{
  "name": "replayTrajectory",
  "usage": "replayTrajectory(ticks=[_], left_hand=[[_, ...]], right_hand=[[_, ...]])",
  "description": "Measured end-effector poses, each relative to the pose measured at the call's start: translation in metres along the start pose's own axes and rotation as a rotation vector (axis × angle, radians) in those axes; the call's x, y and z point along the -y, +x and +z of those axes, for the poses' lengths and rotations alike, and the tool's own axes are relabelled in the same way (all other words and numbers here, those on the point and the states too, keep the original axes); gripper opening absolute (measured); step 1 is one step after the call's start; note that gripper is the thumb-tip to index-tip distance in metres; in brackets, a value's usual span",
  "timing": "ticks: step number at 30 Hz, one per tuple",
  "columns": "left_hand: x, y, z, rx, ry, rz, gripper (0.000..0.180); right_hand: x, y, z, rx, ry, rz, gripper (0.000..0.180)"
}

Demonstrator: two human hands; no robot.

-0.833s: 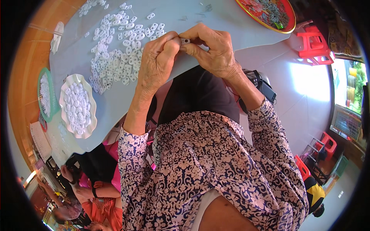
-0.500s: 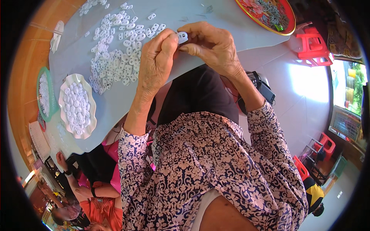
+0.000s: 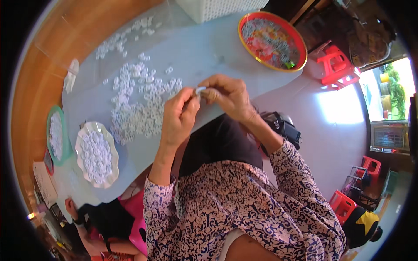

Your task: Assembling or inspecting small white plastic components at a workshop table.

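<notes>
Over the table's near edge, my left hand (image 3: 179,115) and my right hand (image 3: 228,96) meet, fingertips together. Between them is a small white plastic piece (image 3: 200,90), pinched from both sides and mostly covered by the fingers. Whether a second small part is in the right fingers cannot be seen. Just left of my hands, a heap of similar white two-holed plastic pieces (image 3: 138,119) is spread on the grey table (image 3: 196,52). A scallop-edged white dish (image 3: 78,150) farther left is full of white pieces.
A red, gold-rimmed tray (image 3: 240,32) of small metal-looking parts lies at the far right. A white perforated basket (image 3: 222,9) stands at the back. On the left is a green basket (image 3: 66,145) with white pieces. Another person's hand (image 3: 70,208) rests by the table's left corner.
The view has shifted, bringing the white basket into sight. My right thumb and fingers have closed in on the white piece, which shows less than before.
</notes>
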State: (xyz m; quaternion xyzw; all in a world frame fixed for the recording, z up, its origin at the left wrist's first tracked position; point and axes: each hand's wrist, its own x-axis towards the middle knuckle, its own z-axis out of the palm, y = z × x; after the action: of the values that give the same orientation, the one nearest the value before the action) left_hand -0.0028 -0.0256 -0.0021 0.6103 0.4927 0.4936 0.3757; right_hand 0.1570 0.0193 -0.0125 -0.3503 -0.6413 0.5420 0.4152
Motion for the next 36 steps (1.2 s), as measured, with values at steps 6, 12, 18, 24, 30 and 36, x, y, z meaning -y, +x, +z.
replayTrajectory(ticks=[6,12,18,24,30,36], left_hand=[[0.01,-0.009,-0.003,-0.017,-0.169,-0.045,0.021],[-0.003,-0.008,0.004,-0.004,-0.233,-0.078,0.01],[0.023,-0.028,-0.008,-0.078,-0.31,-0.155,0.014],[0.019,-0.024,0.001,-0.132,-0.394,-0.083,0.018],[0.013,-0.025,-0.001,-0.096,-0.402,-0.105,0.019],[0.007,-0.023,-0.003,-0.096,-0.426,-0.149,0.017]], right_hand=[[0.016,0.023,-0.01,-0.018,-0.18,-0.176,0.014],[0.071,0.163,-0.078,-0.395,-0.522,-0.475,0.011],[0.028,0.186,-0.022,-0.128,-0.888,-0.667,0.01],[0.009,0.127,0.038,0.334,-0.646,-0.478,0.008],[-0.007,0.129,0.06,0.387,-0.674,-0.505,0.011],[-0.01,0.14,0.058,0.424,-0.838,-0.407,0.014]])
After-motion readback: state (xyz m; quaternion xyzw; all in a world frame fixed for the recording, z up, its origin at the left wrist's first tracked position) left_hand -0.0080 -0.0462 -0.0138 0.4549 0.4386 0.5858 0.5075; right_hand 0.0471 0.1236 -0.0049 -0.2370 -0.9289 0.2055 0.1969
